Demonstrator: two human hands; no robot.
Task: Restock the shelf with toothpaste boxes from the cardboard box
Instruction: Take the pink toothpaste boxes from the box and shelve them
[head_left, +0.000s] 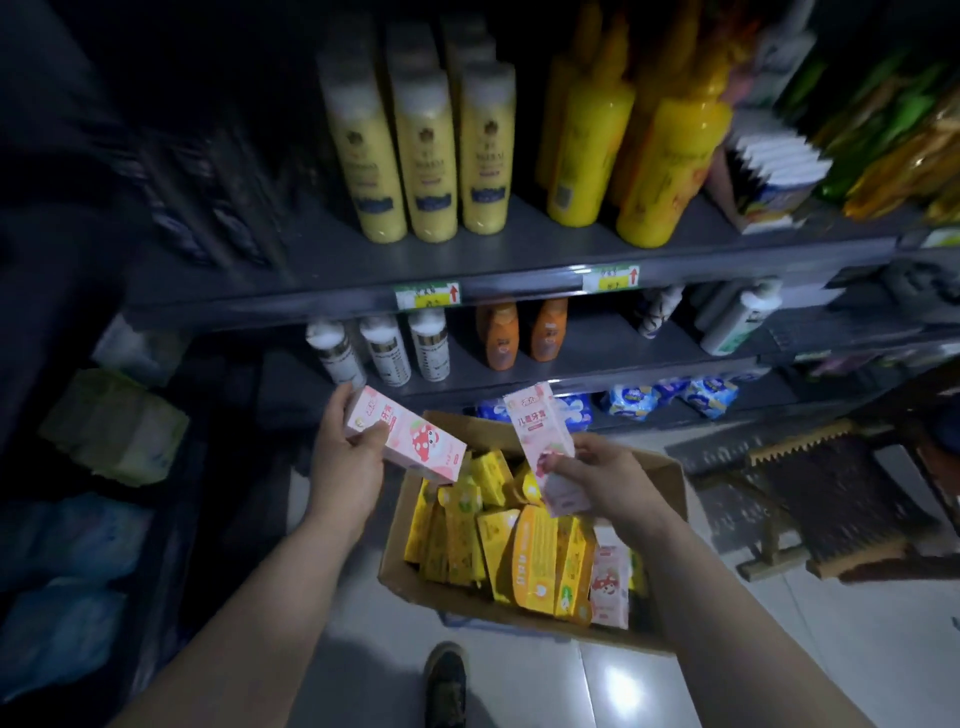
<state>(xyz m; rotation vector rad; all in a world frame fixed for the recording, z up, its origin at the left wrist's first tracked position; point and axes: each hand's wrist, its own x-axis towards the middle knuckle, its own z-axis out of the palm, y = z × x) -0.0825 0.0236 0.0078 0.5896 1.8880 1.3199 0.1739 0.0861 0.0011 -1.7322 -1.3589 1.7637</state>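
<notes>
While both hands are loaded, the step in hand is judged to be the carry from box to shelf. The left hand (345, 462) is closed around one end of a pink toothpaste box (408, 434), held roughly level, thumb on the near face and fingers wrapped behind. The right hand (597, 480) is closed on the lower end of a second pink toothpaste box (540, 441), held nearly upright, tilted slightly left. Both boxes are clear of the cardboard box (670, 483), which sits on the tiled floor (831, 649) below the hands, and neither touches the other.

Stock remaining: the cardboard box is well filled with yellow cartons (535, 556), packed loosely at mixed angles, with at least one more pink carton (610, 587) at the right side.

The shelf (519, 273) stands just beyond the hands. The middle tier carries white bottles (387, 348) and orange bottles (548, 332); a bare stretch is seen to the right of the orange ones. The intended slot cannot be told from this view.

For a clean placement, each box should be turned so that the printed face fronts the aisle, and set down flat on its long side or base, one at a time. The end grips give little control against twisting; support nearer the middle is advised. Neighbouring bottles should be cleared on approach, as they look easily toppled. Motion blur is noted; lighting is dim.
</notes>
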